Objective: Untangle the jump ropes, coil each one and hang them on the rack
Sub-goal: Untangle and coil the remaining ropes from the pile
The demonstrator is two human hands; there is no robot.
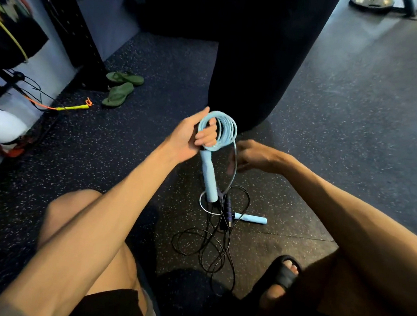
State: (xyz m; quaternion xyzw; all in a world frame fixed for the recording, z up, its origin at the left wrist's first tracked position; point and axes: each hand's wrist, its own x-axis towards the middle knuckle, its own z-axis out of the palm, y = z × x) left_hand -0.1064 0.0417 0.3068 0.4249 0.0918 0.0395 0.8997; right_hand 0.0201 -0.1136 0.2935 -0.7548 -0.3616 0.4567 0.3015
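Note:
My left hand (194, 136) grips a coil of light blue jump rope (225, 130), fingers through the loops, with one blue handle (209, 176) hanging down below it. My right hand (253, 156) is just right of the coil, its curled fingers at the loose blue strand that runs down; the fingertips are in shadow. The other blue handle (251, 218) lies on the floor. A black jump rope (210, 247) with purple handles (228, 209) lies in a loose tangle on the floor beneath, mixed with the blue strand.
A black punching bag (255, 61) hangs straight ahead. Green flip-flops (120, 86) and an orange-and-yellow rope (69, 107) lie at the left by a black rack post (71, 22). My knees and a black sandal (283, 273) frame the ropes.

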